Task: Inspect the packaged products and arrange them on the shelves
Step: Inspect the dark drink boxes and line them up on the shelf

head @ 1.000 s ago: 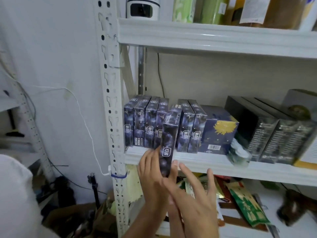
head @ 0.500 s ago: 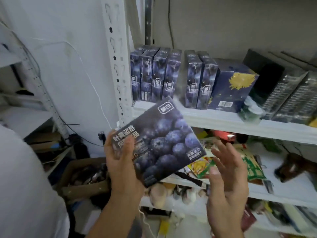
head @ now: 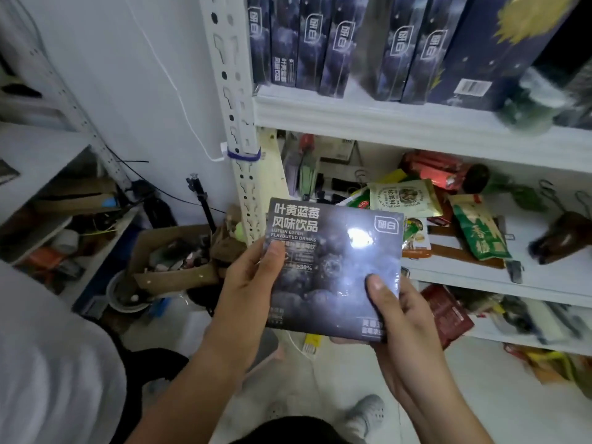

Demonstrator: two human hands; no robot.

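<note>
Below the shelf (head: pixel 416 123), we are gripping the blueberry drink box (head: pixel 333 270) face-up: left hand (head: pixel 253 283) thumb curling over its left edge, right hand (head: pixel 397 315) pinching its lower right corner.

At 12 o'clock from the blueberry drink box (head: pixel 333 270), the row of dark blue boxes (head: pixel 307 43) packs the upper shelf (head: pixel 384 123). One narrow slot opens between the fourth and fifth, perhaps box-wide, though blur hides its edges. In front of the row the shelf's lip lies bare. The perforated upright (head: pixel 230 91) bars the 11 o'clock side. At 2 o'clock snack packets (head: pixel 400 197) crowd the lower shelf (head: pixel 544 274). At 9 o'clock a cardboard carton (head: pixel 173 277) blocks the floor.
</note>
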